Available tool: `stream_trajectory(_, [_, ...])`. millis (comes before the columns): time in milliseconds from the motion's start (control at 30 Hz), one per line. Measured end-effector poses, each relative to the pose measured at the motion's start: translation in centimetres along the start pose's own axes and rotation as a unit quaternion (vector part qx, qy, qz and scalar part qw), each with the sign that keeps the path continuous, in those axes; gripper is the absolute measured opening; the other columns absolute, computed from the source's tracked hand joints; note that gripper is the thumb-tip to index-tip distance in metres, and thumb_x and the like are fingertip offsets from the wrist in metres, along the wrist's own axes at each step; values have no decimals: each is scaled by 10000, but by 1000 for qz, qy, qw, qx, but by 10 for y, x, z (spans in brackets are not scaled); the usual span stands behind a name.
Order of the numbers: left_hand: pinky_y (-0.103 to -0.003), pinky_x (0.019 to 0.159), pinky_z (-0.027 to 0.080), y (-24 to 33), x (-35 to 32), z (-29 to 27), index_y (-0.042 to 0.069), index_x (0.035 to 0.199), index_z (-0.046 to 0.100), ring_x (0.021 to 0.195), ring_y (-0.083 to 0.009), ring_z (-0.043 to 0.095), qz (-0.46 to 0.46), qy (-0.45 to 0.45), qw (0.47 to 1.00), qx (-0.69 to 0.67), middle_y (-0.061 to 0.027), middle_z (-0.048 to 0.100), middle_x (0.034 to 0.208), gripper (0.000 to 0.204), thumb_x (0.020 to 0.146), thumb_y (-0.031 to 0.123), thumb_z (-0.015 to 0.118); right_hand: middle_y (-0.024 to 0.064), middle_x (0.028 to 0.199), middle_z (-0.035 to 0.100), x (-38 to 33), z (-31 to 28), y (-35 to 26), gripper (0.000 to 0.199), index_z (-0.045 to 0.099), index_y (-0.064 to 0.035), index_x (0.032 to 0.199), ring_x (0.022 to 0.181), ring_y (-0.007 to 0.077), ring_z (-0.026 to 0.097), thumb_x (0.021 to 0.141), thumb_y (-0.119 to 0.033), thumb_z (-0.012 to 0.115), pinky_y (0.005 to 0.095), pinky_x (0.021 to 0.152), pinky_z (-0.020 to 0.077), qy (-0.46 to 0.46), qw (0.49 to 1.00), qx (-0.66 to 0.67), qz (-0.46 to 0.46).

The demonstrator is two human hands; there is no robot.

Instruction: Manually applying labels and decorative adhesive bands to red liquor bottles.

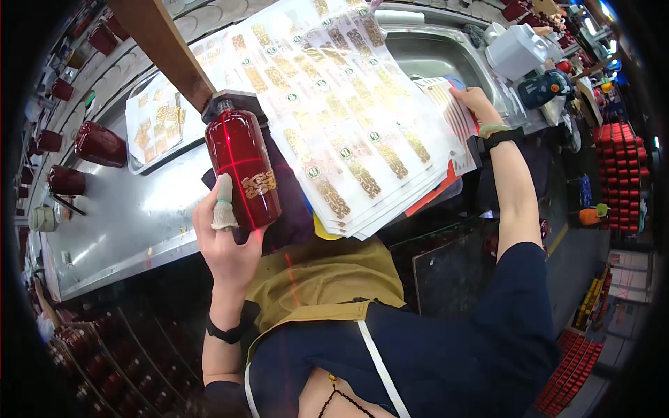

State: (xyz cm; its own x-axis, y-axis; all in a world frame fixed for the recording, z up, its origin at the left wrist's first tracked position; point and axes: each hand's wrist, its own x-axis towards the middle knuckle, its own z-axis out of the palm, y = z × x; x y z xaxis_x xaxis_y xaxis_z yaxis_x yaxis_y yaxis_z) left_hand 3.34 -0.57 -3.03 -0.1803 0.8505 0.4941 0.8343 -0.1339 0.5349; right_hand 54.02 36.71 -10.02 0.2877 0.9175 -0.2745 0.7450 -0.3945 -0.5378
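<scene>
My left hand point(226, 254) is wrapped round the lower part of a deep red glass bottle point(233, 148), which lies tilted with its neck away from me. A pale finger cover sits on one finger. On the bottle's side is a gold patterned decal point(259, 184), and red laser lines cross the glass. The neck meets a dark block point(240, 102) under a wooden post. To the right lies a stack of white decal sheets point(380, 143) with rows of gold patterns. My right hand point(475, 103) is closed at the edge of a striped sheet point(446, 99); its fingertips are partly hidden.
A metal tray point(143, 168) with cut gold decals stands left of the post. Red jars point(101, 144) line the far left. Behind the sheets is a steel sink point(428, 67), with a white plastic jug point(517, 50) at its right. Red stacked goods point(620, 177) stand farther right.
</scene>
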Motion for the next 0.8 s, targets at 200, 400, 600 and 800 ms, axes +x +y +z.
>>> stream_trajectory(200, [-406,1022,506,-2,-3,-1,-7,1425,578,1182,-342,628,18,4,1000,0,-160,614,1323,795,684,-4,867,188,981,775,41,-2,38,430,796,-28,1028,873,303,753,877,-425,725,409,789,567,91,988,-109,-53])
stream_trajectory(400, [-384,1001,540,-14,-12,-4,-36,1453,536,1248,-356,633,-8,-8,998,-61,-218,591,1419,797,724,12,856,85,788,720,45,-13,49,396,775,-22,947,664,202,653,922,-408,692,370,564,468,41,997,59,-38])
stream_trajectory(600, [-390,996,545,-24,-20,-4,-41,1519,449,1271,-373,628,-31,-31,995,-90,-255,565,1451,827,787,21,828,23,782,709,44,-9,50,350,781,-27,947,624,121,599,909,-374,762,313,542,432,5,997,54,-56])
stream_trajectory(800, [-407,1088,480,-22,-21,-1,-49,1506,459,1318,-366,594,-53,-20,990,-132,-239,583,1438,849,762,38,858,-15,721,645,30,-12,24,243,758,-62,929,432,96,451,917,-303,779,299,403,307,121,989,84,32])
